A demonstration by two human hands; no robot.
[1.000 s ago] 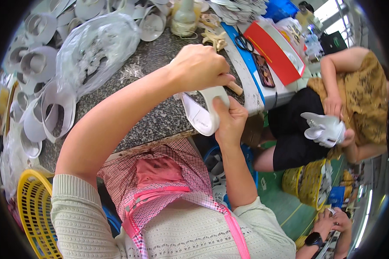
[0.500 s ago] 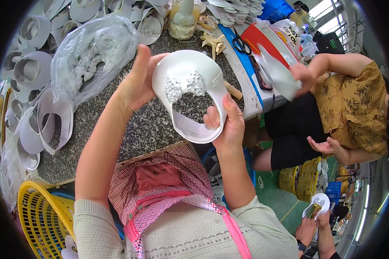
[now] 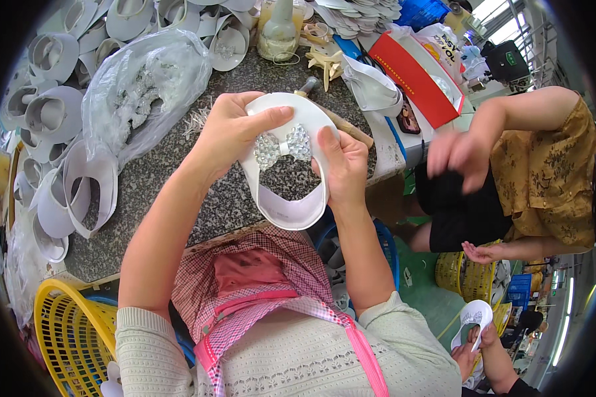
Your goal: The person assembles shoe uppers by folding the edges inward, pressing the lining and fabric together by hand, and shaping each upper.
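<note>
A white shoe upper (image 3: pixel 293 213) is held up over the dark granite worktop, its rounded toe away from me and its heel band toward me. On its front sits a bow of clear rhinestones (image 3: pixel 267 152). My left hand (image 3: pixel 228 132) grips the toe's left side, with the thumb lying across the top. My right hand (image 3: pixel 346 169) pinches the right side of the opening, thumb up beside the bow. Behind the upper lies a hammer (image 3: pixel 344 124) with a wooden handle, partly hidden by it.
Many white uppers (image 3: pixel 54 112) pile up at the left, beside a clear bag of rhinestone pieces (image 3: pixel 146 92). A glue pot with brush (image 3: pixel 278 43) stands at the back. Another upper (image 3: pixel 372 86) lies near a red box (image 3: pixel 414 79). A co-worker's hand (image 3: pixel 458 155) hovers at right.
Both my hands have shifted on the upper; my left thumb now lies on the toe, and the rhinestone bow faces me more squarely. The co-worker has let go of another upper on the table.
</note>
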